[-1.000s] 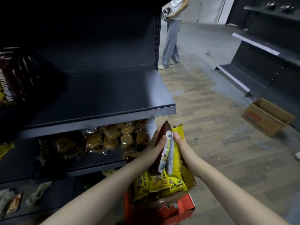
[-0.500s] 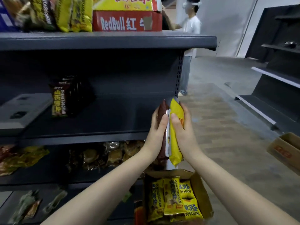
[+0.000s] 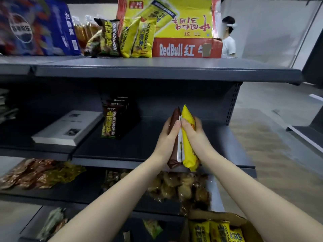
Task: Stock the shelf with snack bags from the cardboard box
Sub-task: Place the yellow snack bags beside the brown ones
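Between my two hands stands a small upright stack of snack bags, a brown bag (image 3: 174, 119) on the left and a yellow bag (image 3: 187, 151) on the right. My left hand (image 3: 168, 135) grips the brown side and my right hand (image 3: 194, 133) grips the yellow side. The stack hangs over the front edge of the dark middle shelf (image 3: 132, 145). Black snack bags (image 3: 115, 121) stand further back on that shelf. The cardboard box (image 3: 232, 219) with more yellow bags (image 3: 216, 231) sits at the bottom right.
A grey book (image 3: 68, 128) lies on the middle shelf's left. The top shelf carries a RedBull carton (image 3: 185, 48), yellow and black bags (image 3: 136, 37) and a blue pack (image 3: 35, 27). Wrapped pastries (image 3: 178, 187) fill the lower shelf. A person (image 3: 228, 37) stands behind the shelving.
My hands have lifted the stack of bags out of the box up to the middle shelf's front edge. The view has tilted upward, so the top shelf shows in full.
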Demonstrator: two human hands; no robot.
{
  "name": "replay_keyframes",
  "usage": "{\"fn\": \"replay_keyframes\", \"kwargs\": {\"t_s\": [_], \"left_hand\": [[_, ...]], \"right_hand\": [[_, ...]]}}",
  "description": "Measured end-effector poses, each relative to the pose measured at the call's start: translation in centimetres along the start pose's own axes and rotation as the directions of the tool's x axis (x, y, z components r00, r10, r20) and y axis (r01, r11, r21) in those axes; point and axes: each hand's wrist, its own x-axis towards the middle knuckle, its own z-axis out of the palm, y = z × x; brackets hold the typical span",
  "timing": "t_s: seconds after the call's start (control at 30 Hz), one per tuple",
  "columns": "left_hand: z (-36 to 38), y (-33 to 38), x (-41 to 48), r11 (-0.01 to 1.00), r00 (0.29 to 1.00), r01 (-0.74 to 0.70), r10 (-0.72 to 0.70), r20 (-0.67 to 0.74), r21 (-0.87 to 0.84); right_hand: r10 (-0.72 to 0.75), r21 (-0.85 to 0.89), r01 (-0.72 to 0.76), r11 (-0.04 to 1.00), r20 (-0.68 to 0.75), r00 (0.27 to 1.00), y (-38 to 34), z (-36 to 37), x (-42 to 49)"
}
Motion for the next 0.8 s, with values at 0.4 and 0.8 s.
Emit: {"fn": "replay_keyframes", "kwargs": {"t_s": [0.4,0.8], "left_hand": [[-15.3,-0.1,5.4,0.897,0.918,0.0,0.175,-0.356,0.442],[-25.3,-3.2,9.7,0.472,0.85,0.299,0.263,-0.456,0.829]], "right_hand": [[0.25,0.177,-0.245,0.953,-0.008,0.968,-1.0,10.0,6.0],[0.296,0.228,-0.319,0.92,0.132,0.946,0.1,15.9,9.4]]}}
